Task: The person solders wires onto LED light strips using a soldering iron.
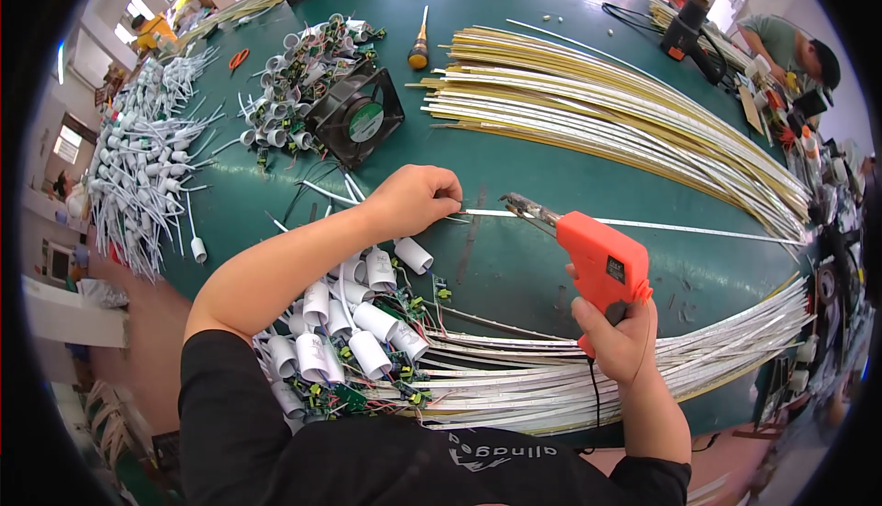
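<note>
The right grip (625, 336) is wrapped around the handle of an orange soldering gun (602, 253), which bears a small dark label with pale print. The left grip (415, 198) has its fingers together, clamped on the left end of a white strip (680, 226) that runs rightward across the desk (524, 170). Those fingers hide the strip's end; whether the gun's tip touches the strip is hard to tell.

Near left, white caps (370, 354) carry faint print, partly covered by the left forearm. Beyond stands a black fan (358, 118) with a round green label. Strip bundles lie far (597, 111) and near. The shirt's (386, 460) lettering shows upside down.

The green desk has dark scuffs; at far right a co-worker (790, 51) bends, face obscured.
</note>
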`<state>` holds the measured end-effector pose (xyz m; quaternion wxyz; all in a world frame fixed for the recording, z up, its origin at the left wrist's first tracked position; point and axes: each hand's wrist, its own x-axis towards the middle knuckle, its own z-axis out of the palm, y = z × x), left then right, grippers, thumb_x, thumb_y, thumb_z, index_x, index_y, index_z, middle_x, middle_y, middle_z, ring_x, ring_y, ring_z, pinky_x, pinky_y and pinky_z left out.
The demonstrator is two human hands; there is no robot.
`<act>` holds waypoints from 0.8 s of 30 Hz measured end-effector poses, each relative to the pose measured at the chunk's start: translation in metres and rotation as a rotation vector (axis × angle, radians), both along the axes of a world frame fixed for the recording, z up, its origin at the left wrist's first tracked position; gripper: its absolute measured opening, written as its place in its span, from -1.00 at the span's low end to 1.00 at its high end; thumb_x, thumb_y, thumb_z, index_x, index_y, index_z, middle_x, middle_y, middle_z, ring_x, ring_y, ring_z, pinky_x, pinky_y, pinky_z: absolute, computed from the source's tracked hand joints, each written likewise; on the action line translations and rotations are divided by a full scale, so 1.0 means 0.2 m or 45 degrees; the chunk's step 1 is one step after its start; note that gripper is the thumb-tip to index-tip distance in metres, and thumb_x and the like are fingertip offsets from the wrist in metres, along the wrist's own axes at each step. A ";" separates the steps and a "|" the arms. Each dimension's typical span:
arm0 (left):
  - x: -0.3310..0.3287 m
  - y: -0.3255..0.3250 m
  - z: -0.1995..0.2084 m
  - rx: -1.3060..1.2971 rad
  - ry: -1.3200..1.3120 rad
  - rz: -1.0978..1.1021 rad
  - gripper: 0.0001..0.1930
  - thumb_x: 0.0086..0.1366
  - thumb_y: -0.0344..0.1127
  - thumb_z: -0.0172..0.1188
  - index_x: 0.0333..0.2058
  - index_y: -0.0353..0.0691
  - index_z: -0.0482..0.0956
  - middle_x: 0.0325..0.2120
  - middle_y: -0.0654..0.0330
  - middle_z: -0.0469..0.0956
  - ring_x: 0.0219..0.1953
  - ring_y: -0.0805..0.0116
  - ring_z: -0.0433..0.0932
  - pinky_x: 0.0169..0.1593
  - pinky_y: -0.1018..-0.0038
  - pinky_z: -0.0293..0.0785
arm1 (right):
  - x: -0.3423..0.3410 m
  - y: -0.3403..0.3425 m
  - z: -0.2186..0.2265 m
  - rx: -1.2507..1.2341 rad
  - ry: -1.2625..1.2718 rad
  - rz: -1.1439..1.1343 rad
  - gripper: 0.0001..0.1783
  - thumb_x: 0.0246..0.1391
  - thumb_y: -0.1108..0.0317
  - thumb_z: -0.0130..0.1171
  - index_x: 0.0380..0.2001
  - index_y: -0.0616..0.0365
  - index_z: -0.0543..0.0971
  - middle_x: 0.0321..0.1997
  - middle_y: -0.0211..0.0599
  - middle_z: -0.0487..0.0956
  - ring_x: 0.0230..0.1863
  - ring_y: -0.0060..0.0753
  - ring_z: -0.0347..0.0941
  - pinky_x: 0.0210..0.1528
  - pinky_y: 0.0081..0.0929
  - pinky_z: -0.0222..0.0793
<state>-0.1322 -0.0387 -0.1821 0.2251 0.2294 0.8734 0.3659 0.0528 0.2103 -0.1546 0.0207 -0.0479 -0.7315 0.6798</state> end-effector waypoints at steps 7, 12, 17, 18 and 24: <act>-0.02 -0.04 -0.07 -0.041 0.412 -0.286 -0.89 0.11 -0.37 0.16 -0.39 -0.22 0.60 -0.41 0.12 0.56 -0.28 0.11 0.53 -0.20 0.30 0.45 | -0.06 -0.05 0.03 0.036 -0.082 0.033 -0.52 -0.03 0.49 0.19 0.02 0.28 0.42 -0.06 -0.22 0.56 -0.18 -0.55 0.46 -0.11 -0.51 0.38; -0.02 -0.03 -0.09 -0.030 0.514 -0.331 -0.91 0.09 -0.39 0.17 -0.41 -0.23 0.60 -0.44 0.12 0.56 -0.31 0.08 0.52 -0.22 0.28 0.45 | -0.10 -0.09 0.00 0.145 -0.090 0.056 -0.58 -0.04 0.48 0.22 -0.04 0.26 0.46 -0.17 -0.31 0.58 -0.24 -0.60 0.44 -0.16 -0.55 0.38; -0.02 -0.03 -0.10 -0.071 0.578 -0.362 -0.91 0.09 -0.38 0.14 -0.44 -0.22 0.59 -0.42 0.12 0.57 -0.28 0.06 0.52 -0.19 0.23 0.45 | -0.11 -0.10 -0.03 0.282 -0.090 0.120 -0.60 -0.03 0.45 0.25 -0.07 0.25 0.46 -0.24 -0.31 0.58 -0.27 -0.57 0.46 -0.19 -0.55 0.38; -0.02 -0.02 -0.10 -0.072 0.584 -0.363 -0.91 0.09 -0.38 0.14 -0.44 -0.22 0.59 -0.42 0.12 0.57 -0.28 0.06 0.52 -0.18 0.23 0.45 | -0.10 -0.10 -0.03 0.277 -0.079 0.105 -0.61 -0.03 0.44 0.25 -0.08 0.25 0.46 -0.27 -0.31 0.58 -0.29 -0.57 0.46 -0.21 -0.56 0.38; -0.02 -0.01 -0.10 -0.072 0.578 -0.330 -0.91 0.09 -0.38 0.13 -0.45 -0.22 0.60 -0.43 0.11 0.56 -0.29 0.06 0.52 -0.18 0.23 0.45 | -0.11 -0.11 -0.04 0.264 -0.072 0.092 -0.63 -0.03 0.43 0.25 -0.12 0.24 0.47 -0.32 -0.34 0.59 -0.34 -0.58 0.46 -0.24 -0.57 0.37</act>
